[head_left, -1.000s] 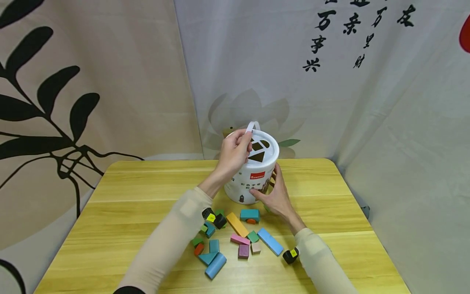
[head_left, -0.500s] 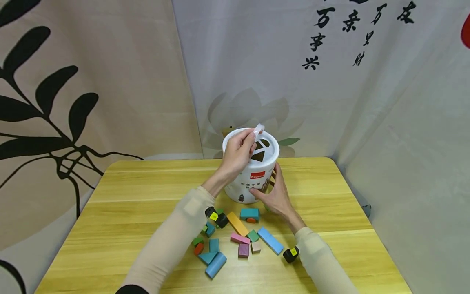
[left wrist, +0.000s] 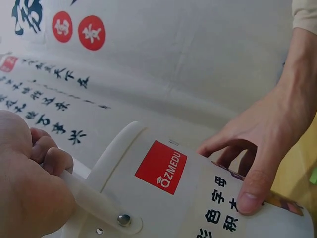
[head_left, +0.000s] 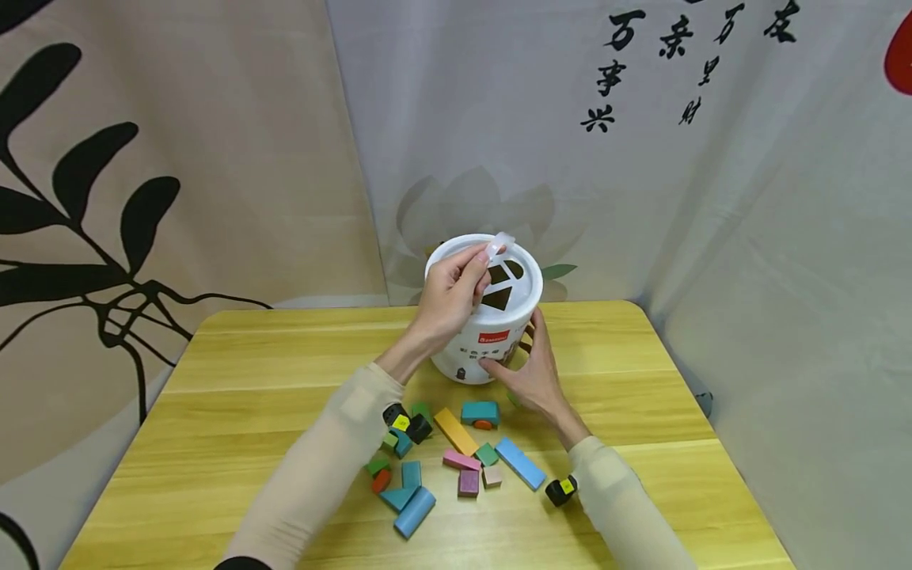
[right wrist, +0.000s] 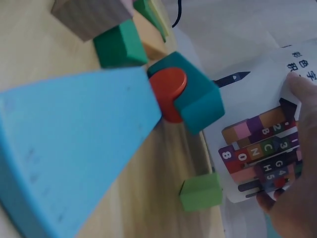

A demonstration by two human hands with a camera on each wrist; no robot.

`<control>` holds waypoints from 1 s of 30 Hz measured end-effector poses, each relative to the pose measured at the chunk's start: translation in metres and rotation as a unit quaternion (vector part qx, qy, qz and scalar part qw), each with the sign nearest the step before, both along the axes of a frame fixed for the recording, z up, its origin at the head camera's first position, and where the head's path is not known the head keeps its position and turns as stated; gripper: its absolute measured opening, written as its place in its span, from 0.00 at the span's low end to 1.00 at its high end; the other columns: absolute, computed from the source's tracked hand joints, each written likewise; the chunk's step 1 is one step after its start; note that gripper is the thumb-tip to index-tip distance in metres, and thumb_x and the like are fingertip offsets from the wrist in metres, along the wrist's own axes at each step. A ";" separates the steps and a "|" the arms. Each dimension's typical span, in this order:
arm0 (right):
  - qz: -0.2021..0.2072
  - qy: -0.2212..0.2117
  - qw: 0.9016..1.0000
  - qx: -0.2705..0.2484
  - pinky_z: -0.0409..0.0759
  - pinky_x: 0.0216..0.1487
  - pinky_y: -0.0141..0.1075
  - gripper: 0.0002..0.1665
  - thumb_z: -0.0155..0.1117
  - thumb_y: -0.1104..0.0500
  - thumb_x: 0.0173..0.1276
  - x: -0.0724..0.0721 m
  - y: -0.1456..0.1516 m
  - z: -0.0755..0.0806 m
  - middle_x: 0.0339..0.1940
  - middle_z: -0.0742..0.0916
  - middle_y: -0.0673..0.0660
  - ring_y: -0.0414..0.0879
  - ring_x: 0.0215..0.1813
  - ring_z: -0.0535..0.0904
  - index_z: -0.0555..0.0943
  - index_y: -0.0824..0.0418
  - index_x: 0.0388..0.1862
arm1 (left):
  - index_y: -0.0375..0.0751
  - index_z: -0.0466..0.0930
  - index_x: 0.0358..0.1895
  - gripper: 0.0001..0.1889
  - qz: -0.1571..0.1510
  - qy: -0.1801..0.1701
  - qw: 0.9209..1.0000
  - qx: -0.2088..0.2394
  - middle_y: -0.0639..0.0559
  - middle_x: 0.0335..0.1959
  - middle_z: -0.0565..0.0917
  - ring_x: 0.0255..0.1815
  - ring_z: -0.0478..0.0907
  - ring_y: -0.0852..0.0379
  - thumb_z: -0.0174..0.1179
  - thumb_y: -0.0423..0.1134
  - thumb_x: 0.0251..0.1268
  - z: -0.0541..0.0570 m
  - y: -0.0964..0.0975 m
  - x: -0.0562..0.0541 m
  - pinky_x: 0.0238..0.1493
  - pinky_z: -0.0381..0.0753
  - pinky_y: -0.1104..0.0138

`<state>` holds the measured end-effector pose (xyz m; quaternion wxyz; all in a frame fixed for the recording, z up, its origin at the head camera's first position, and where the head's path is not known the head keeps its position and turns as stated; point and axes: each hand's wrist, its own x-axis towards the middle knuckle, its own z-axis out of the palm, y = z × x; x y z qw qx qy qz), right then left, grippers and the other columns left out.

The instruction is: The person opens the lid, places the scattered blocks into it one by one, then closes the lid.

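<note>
A white bucket (head_left: 463,352) with a red label stands tilted slightly toward me at the back of the table. Its white lid (head_left: 528,293) has cut-out shapes. My left hand (head_left: 449,297) grips the bucket's white strap handle (head_left: 501,241) over the lid; in the left wrist view, the curled fingers wrap around this handle (left wrist: 94,201). Low on the bucket's right side, my right hand (head_left: 530,376) holds the wall, thumb on the front and fingers around the side. That same thumb and fingers show on the printed wall in the left wrist view.
Several wooden blocks lie in front of the bucket, among them a yellow plank (head_left: 456,431), a light blue plank (head_left: 521,463), a blue cylinder (head_left: 415,512) and a teal arch block (head_left: 480,412) with a red piece. A cloth backdrop (head_left: 285,158) hangs behind the table.
The bucket has tipped a little toward me, so more of its lid shows. The handle has swung to the right under my left hand. My right hand keeps its hold.
</note>
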<state>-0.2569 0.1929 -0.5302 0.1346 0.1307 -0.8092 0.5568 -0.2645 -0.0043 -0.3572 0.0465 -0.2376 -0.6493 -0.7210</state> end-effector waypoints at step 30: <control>0.113 0.077 0.990 0.023 0.79 0.78 0.63 0.78 0.91 0.50 0.60 0.017 -0.108 0.047 0.90 0.67 0.51 0.58 0.85 0.70 0.46 0.36 0.95 | 0.29 0.86 0.64 0.17 0.103 0.032 0.994 0.028 0.56 0.25 0.71 0.21 0.63 0.63 0.52 0.36 0.93 0.039 -0.115 0.074 0.25 0.62 0.73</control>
